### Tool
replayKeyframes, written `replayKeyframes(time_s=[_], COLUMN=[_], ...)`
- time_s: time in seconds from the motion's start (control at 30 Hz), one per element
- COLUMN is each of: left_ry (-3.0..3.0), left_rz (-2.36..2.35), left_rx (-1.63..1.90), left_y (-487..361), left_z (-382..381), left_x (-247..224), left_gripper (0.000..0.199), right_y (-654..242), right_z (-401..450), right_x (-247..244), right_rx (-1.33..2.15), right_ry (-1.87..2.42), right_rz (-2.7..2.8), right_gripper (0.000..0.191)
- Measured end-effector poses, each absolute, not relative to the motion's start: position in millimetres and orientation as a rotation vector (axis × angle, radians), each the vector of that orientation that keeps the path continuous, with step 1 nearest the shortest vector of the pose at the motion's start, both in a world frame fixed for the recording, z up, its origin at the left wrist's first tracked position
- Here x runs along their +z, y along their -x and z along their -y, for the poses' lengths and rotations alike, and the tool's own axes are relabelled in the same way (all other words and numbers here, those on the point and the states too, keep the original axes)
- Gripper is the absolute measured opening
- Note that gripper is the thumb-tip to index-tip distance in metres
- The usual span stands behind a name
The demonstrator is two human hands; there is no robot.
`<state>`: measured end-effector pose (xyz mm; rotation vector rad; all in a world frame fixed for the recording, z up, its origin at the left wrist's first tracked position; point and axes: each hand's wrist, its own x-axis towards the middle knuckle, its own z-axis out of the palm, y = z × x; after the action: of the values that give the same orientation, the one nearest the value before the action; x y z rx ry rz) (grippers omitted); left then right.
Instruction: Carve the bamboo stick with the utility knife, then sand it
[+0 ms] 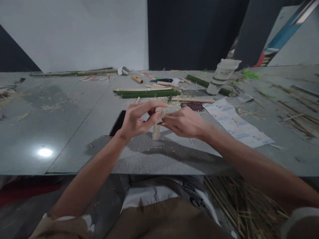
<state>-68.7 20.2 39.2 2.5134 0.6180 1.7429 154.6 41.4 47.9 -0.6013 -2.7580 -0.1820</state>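
Observation:
My left hand (136, 119) grips a pale carved piece of wood (156, 132) by its upper end, thumb and fingers around it. The piece stands roughly upright over the front of the table, with a notched or shaped lower end. My right hand (184, 122) is closed close beside it, fingers pinched together. A small dark tip (159, 123) pokes out from those fingers against the wood; most of whatever it belongs to is hidden. Behind my left wrist lies a dark, flat, phone-like object (118, 124).
Split green bamboo pieces (149, 93), a hammer-like tool (191, 100) and shavings lie beyond my hands. A plastic cup (222, 77) stands back right by a bamboo tube (199, 80). Printed paper (236, 124) lies right. Bamboo strips (239, 199) are piled below the table edge.

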Motion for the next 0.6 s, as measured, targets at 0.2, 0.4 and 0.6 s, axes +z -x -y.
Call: replayKeyframes(time_s=[0.2, 0.4, 0.6], left_ry=[-2.492, -2.496, -2.513], left_rz=[-0.678, -0.652, -0.654], left_rx=[1.758, 1.758, 1.724], left_y=[71.2, 71.1, 69.6], left_z=[-21.2, -20.6, -20.4], left_x=[38.9, 39.3, 38.4], left_gripper=[0.020, 0.022, 0.022], right_y=[-151.9, -150.8, -154.2], right_z=[-39.1, -36.6, -38.2], right_x=[51.7, 38.3, 57.7], right_rx=[-0.218, -0.205, -0.244], right_ry=[0.645, 0.603, 0.630], right_rz=[2.725, 2.795, 2.704], right_gripper=[0.043, 0.041, 0.046])
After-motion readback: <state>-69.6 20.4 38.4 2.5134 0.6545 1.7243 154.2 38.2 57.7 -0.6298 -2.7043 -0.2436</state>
